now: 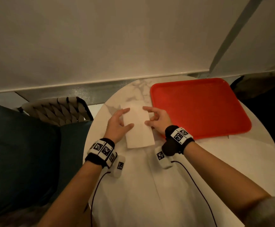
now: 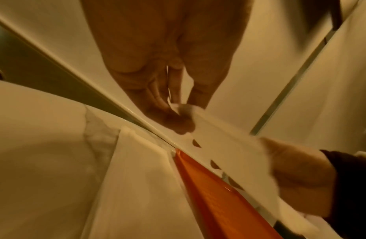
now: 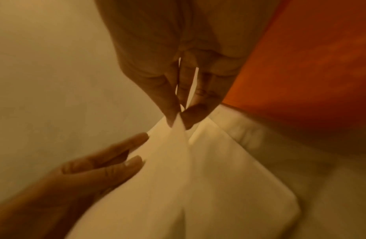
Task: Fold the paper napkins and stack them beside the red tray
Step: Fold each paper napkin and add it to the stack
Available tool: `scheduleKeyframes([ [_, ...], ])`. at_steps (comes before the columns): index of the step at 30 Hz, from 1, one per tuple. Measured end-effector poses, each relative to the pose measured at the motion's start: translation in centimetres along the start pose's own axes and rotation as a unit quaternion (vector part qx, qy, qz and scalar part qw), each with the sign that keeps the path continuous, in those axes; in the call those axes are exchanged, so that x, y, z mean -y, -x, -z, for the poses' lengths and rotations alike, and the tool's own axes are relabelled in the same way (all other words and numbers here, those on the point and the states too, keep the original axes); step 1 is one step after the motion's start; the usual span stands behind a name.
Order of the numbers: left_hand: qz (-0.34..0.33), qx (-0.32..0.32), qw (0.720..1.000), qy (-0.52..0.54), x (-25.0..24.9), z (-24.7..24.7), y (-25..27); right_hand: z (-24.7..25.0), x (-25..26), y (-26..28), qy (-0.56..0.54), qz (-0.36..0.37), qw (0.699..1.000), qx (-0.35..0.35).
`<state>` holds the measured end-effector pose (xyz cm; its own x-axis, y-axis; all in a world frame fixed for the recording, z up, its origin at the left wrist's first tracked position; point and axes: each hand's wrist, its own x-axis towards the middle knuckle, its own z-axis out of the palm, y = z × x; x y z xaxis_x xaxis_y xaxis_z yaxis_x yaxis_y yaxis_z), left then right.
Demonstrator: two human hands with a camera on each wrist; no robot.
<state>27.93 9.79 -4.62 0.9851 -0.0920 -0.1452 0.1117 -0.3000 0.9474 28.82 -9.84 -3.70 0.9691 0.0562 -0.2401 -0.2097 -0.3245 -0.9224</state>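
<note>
A white folded paper napkin [image 1: 139,128] is held just above the round marble table [image 1: 133,89], directly left of the red tray [image 1: 199,108]. My left hand [image 1: 127,118] pinches its left edge with thumb and fingers, seen close in the left wrist view [image 2: 178,111]. On the opposite edge my right hand [image 1: 148,115] pinches it; the right wrist view shows thumb and forefinger closed on the paper [image 3: 178,120]. Under the held napkin lies another white napkin [image 1: 130,104], mostly hidden. The tray [image 2: 208,194] is empty.
More white paper [image 1: 149,185] lies spread on the table between my forearms. A woven chair back [image 1: 56,110] and a blue cushion [image 1: 18,153] stand to the left. A pale wall [image 1: 117,38] rises right behind the table. A dark seat [image 1: 264,99] is at right.
</note>
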Motion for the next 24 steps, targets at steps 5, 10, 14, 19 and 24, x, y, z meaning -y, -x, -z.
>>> scheduleKeyframes([
  [5, 0.021, 0.033, 0.996, -0.075, 2.1, 0.1, -3.7, -0.8, -1.3, -3.9, 0.121, 0.020, 0.992, 0.006],
  [10, 0.050, 0.062, 0.991, -0.107, 3.9, -0.4, -5.0, -1.7, -3.1, -5.1, 0.168, 0.016, 0.986, 0.007],
  [14, 0.072, 0.047, 0.983, -0.165, 4.5, -0.9, -4.9, -2.3, -4.3, -5.4, 0.202, 0.000, 0.979, 0.015],
  [19, 0.098, 0.046, 0.960, -0.260, 3.0, -1.0, -4.0, -1.9, -3.4, -4.3, 0.247, -0.016, 0.968, 0.026],
  [24, 0.034, -0.010, 0.956, -0.292, -0.6, -1.4, -0.9, 3.5, -1.1, 0.8, 0.227, 0.023, 0.974, -0.013],
])
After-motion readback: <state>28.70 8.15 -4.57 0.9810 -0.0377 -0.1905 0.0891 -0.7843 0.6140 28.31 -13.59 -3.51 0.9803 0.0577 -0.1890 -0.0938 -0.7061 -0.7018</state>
